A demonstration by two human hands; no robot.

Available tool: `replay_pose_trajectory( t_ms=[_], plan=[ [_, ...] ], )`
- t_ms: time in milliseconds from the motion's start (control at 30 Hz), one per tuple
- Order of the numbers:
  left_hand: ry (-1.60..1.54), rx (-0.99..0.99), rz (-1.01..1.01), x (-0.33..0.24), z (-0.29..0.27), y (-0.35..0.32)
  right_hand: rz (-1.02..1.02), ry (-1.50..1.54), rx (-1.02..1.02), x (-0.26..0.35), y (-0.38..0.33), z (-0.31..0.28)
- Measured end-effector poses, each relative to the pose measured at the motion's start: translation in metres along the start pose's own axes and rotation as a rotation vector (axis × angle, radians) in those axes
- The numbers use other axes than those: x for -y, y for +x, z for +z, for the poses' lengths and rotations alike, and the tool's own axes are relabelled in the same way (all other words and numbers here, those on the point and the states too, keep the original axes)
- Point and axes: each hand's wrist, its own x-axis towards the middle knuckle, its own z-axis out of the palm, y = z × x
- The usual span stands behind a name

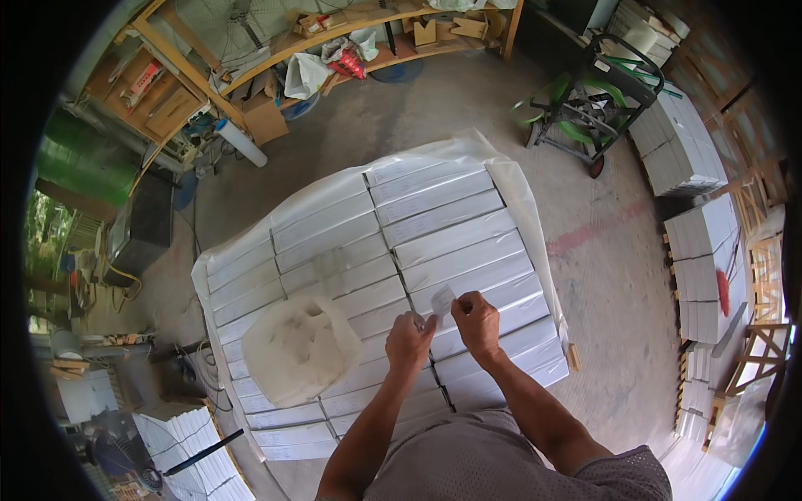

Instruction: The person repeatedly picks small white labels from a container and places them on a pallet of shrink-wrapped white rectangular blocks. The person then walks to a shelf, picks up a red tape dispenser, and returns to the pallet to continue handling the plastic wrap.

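Both hands meet over a wide stack of long white boxes [334,288], just right of its middle. Between them is a small whitish slip [444,299], like a label, tilted upward. My right hand [477,324] is closed, thumb and finger pinching the slip's right edge. The fingers of my left hand [409,340] are curled, and its thumb meets the slip's lower left side. Clear plastic film [526,213] lies loosely around the stack's edges. On the boxes to the left rests a cloudy, cream-coloured rounded plastic thing [292,371]; its kind is unclear.
A black wheeled cart [585,104] with green parts stands on the concrete floor at the far right. More stacked white boxes [697,242] line the right side. Wooden shelving [242,75] runs along the back. A fan [125,451] stands at the lower left.
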Motion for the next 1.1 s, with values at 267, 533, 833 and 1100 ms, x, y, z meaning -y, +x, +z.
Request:
replay_pose_trajectory(
  t_ms=[267, 533, 833, 1100],
  plan=[
    [-0.169, 0.024, 0.088, 0.02, 0.023, 0.051, 0.409, 0.297, 0.16, 0.001, 0.031, 0.002],
    [-0.654, 0.214, -0.085, 0.015, 0.031, 0.074, 0.41, 0.225, 0.135, -0.007, 0.054, 0.012],
    [-0.245, 0.031, 0.04, -0.006, 0.031, 0.079, 0.189, -0.021, 0.012, -0.011, 0.057, 0.024],
    [0.073, -0.095, 0.202, -0.007, 0.041, 0.081, 0.17, 0.077, 0.0, -0.016, 0.058, 0.031]
  ],
)
